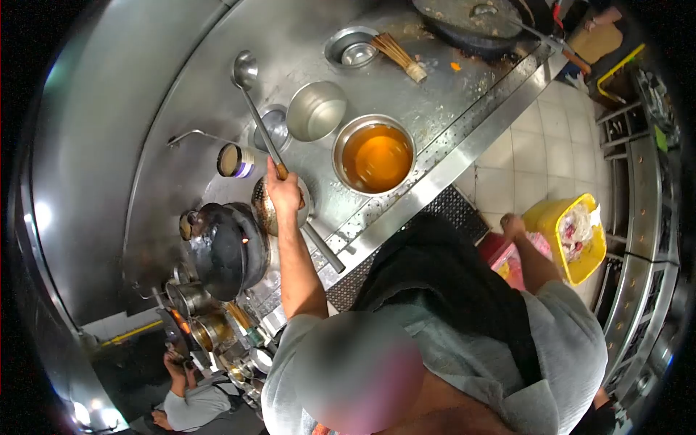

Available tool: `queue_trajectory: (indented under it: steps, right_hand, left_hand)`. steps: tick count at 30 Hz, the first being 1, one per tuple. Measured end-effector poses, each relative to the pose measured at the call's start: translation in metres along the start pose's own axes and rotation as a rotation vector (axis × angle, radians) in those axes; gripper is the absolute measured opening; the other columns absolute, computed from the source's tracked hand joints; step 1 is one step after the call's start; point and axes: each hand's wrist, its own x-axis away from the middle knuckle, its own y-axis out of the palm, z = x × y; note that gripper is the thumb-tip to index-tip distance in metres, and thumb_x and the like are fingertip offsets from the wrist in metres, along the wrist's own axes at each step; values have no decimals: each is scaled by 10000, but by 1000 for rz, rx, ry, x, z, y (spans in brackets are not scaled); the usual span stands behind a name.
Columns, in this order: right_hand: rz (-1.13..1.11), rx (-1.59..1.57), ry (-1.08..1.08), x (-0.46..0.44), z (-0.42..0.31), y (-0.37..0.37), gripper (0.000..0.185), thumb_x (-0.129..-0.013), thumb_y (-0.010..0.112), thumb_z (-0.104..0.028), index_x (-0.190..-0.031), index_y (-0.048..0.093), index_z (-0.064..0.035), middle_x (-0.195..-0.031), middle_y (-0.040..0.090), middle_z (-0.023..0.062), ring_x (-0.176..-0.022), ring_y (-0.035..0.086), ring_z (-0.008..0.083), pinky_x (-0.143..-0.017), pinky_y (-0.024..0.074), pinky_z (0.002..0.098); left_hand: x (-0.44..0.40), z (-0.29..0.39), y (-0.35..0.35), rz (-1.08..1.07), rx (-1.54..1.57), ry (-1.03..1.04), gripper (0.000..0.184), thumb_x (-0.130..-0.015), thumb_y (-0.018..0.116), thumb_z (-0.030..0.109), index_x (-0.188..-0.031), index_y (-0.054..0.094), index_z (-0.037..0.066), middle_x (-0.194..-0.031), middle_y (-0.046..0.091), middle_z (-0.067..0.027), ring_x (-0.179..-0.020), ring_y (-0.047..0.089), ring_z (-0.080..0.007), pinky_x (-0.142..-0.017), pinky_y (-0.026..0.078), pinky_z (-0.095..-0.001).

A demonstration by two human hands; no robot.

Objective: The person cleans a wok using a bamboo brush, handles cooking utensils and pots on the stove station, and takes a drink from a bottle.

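My left hand (283, 193) is closed around the wooden handle end of a long metal ladle (259, 119). The ladle's bowl points away over the steel counter. Just under this hand lies a perforated strainer (262, 206), its grey handle reaching toward the counter's front edge. To the right of the ladle stand an empty-looking metal pot (317, 111) and a pot of orange-brown liquid (378, 158). An open tub (235, 160) sits left of my left hand. My right hand (513, 226) hangs low with curled fingers, near a yellow bin; its palm side is hidden.
A black wok (228, 250) sits at the left, and a large pan (475, 22) at the far right. A bamboo brush (400, 58) lies beside a sunken bowl. The yellow bin (562, 217) holds rubbish. Another person (196, 399) works at lower left; another person's hand shows at upper right.
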Motion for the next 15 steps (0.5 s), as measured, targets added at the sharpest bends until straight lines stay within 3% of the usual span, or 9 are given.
queue_trajectory:
  steps: [1,2,5,10,12,14,15]
  right_hand:
    - [-20,-35,-30,-9,-13,-22,276,-866,512,-291,-861,653,-53,-791,654,204,-738,631,393,-690,501,456]
    - [-8,-322,172,-24,-29,-40,270,-875,497,-266,-850,631,-33,-830,637,232,-748,611,424,-688,493,472]
    - [312,-350,189,-82,-52,-63,278,-880,500,-277,-819,608,-28,-791,616,229,-790,605,424,-690,485,482]
    - [299,-344,105,-220,-113,-123,228,-839,531,-273,-866,653,-82,-853,657,174,-817,626,382,-714,493,449]
    - [230,-451,94,-270,-155,-163,245,-838,559,-288,-962,671,-108,-922,675,156,-865,634,370,-785,500,425]
    - [211,-396,72,-339,-178,-175,276,-826,576,-313,-1009,672,-131,-957,681,135,-898,638,350,-813,500,412]
    - [187,-343,88,-368,-187,-176,315,-814,592,-339,-1056,674,-154,-992,688,114,-930,643,330,-842,501,400]
  left_hand:
    - [0,0,-4,3,70,-12,721,-781,527,25,-1457,280,44,-599,504,-38,-398,471,-124,-342,363,-289]
    - [-5,-3,-7,-15,61,1,721,-781,527,25,-1457,280,44,-599,504,-38,-398,471,-124,-342,363,-289]
    - [-8,-27,-11,42,11,6,720,-786,523,28,-1461,275,62,-572,499,-38,-380,464,-130,-325,350,-292]
    - [-29,-60,-12,82,-46,-111,708,-778,511,43,-1453,298,70,-566,501,-54,-367,467,-145,-312,349,-304]
    - [-43,-77,-13,118,-106,-127,706,-776,513,46,-1450,301,67,-565,499,-55,-365,467,-152,-305,345,-310]
    - [-62,-76,-6,38,-133,-334,719,-772,518,56,-1454,288,56,-571,501,-64,-361,468,-172,-298,338,-321]
    - [-72,-79,3,87,-167,-349,570,-772,511,60,-1333,426,10,-572,496,-70,-356,468,-182,-296,329,-326]
